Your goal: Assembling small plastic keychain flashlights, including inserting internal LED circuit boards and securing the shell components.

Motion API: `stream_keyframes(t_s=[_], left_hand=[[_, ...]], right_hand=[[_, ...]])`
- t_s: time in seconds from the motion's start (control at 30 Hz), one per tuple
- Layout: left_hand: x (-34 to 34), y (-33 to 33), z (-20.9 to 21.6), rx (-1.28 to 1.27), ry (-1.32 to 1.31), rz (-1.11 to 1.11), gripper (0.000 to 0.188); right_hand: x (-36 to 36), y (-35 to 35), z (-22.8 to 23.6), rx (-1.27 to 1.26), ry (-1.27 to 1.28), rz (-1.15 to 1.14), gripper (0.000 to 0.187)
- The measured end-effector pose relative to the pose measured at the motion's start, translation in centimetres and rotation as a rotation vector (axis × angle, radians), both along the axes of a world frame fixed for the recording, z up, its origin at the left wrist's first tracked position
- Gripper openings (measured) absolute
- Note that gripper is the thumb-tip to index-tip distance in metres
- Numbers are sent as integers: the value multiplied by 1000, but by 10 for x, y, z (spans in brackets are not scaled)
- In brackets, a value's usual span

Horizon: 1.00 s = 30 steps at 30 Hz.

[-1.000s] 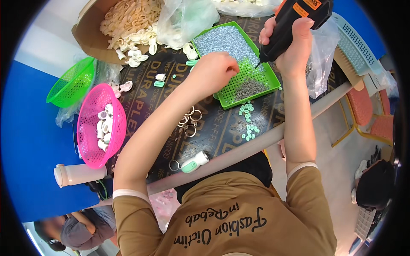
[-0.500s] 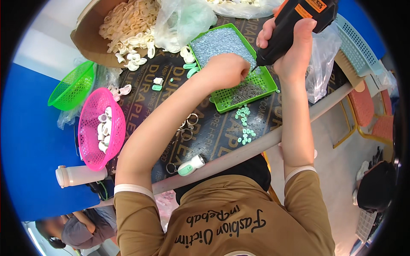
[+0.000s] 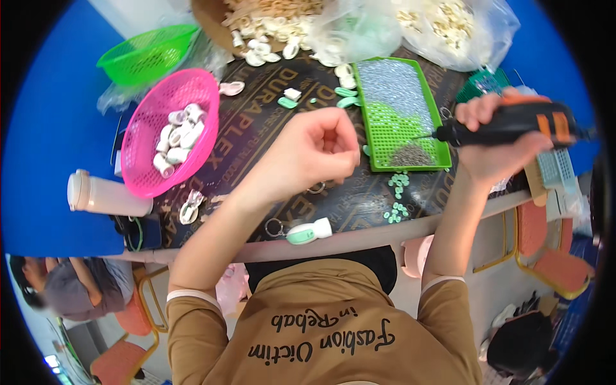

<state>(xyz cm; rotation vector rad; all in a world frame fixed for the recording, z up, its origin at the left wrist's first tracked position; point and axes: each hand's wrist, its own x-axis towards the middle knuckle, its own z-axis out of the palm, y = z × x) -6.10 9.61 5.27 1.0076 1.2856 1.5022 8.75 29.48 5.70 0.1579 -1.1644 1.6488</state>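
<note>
My right hand (image 3: 482, 153) is wrapped round a black electric screwdriver (image 3: 513, 125) with orange patches. It lies nearly level, its thin bit pointing left over the green tray (image 3: 444, 149). In that tray are a wide layer of silvery screws (image 3: 394, 80) and a small heap of dark screws (image 3: 410, 154) by the near edge. Left of the tray, my left hand (image 3: 317, 151) hovers over the table with thumb and fingers curled together; whatever may be pinched there is hidden. Below it, a white and green mini flashlight (image 3: 309, 231) lies at the table edge beside a key ring (image 3: 274, 228).
Small green oval pieces (image 3: 398, 186) lie near the tray. At left stand a pink basket (image 3: 208, 96) of white parts, a green basket (image 3: 147, 54) and a pale bottle (image 3: 109, 196). A box (image 3: 215, 19) and a plastic bag (image 3: 494, 29) of parts line the back.
The view has shifted. My left hand has come away from above the tray to its left. My right hand has moved right, and the screwdriver has swung from steep to nearly level.
</note>
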Motion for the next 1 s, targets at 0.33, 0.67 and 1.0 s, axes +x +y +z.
stream_keyframes(t_s=[0.33, 0.67, 1.0], left_hand=[[37, -56, -34, 592, -1141, -20, 9], [56, -64, -30, 699, -1264, -99, 7], [64, -60, -30, 783, -1274, -124, 10]], right_hand=[[-4, -136, 31, 107, 545, 175, 50], [-25, -176, 36, 332, 482, 52, 50], [-24, -175, 37, 268, 509, 54, 47]])
